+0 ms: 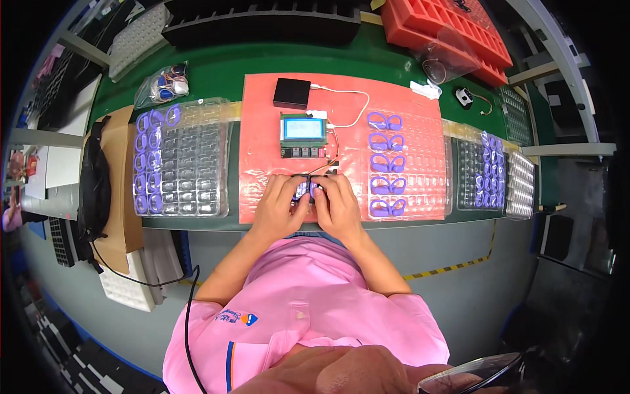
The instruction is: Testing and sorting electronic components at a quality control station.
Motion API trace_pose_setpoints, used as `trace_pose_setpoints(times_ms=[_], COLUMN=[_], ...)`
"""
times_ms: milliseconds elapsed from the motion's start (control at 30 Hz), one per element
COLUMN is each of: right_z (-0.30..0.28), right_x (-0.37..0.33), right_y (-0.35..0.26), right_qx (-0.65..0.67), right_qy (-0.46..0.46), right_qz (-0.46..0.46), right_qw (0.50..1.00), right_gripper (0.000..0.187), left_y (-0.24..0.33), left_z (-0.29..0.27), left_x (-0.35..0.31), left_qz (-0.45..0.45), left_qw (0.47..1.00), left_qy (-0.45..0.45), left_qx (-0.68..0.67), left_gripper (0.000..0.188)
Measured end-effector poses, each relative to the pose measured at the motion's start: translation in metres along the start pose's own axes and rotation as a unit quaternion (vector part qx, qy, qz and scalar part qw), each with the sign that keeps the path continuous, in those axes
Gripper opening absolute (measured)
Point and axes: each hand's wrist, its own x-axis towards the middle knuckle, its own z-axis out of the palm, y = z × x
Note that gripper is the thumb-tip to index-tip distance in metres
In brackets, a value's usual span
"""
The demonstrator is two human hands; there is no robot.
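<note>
Both hands meet at the front middle of the red mat, over a small black fixture [310, 178] wired to a circuit board. My left hand [283, 205] is closed, thumb and fingers on a purple ear-hook earphone [301, 190] at the fixture. Closed likewise, my right hand [337, 205] grips a second purple piece [315, 191], mostly covered by its fingers. Whether the pieces sit fully in the fixture is hidden. Just beyond the hands stands the circuit board with a lit blue display [304, 129]. A black box [292, 93] behind it has a white cable plugged in.
Clear trays with purple ear-hook earphones flank the hands: one left [197, 167], one on the mat's right [420, 167], another farther right [468, 174]. A bag of parts [164, 85] lies back left. Red bins [453, 36] and a black rack [262, 23] stand behind.
</note>
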Motion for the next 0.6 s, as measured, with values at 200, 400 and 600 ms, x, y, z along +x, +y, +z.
trace_pose_setpoints(times_ms=[200, 400, 600], right_z=[-0.0002, -0.0006, 0.0003], right_x=[0.0036, 0.0038, 0.0039], right_y=[0.0011, 0.001, 0.0012], right_qx=[-0.012, -0.012, -0.014], right_qy=[-0.005, -0.01, -0.017], right_qz=[-0.014, -0.014, -0.012], right_qw=[1.0, 1.0, 1.0], right_gripper=[0.025, 0.027, 0.028], left_y=[-0.0037, -0.0018, -0.002], left_z=[0.0015, 0.0003, 0.0], left_x=[0.0023, 0.004, 0.0047], left_qz=[0.012, 0.0, -0.003], left_qw=[1.0, 1.0, 1.0], left_qy=[0.0, -0.009, -0.012], left_qx=[0.006, -0.002, -0.006], left_gripper=[0.041, 0.041, 0.041])
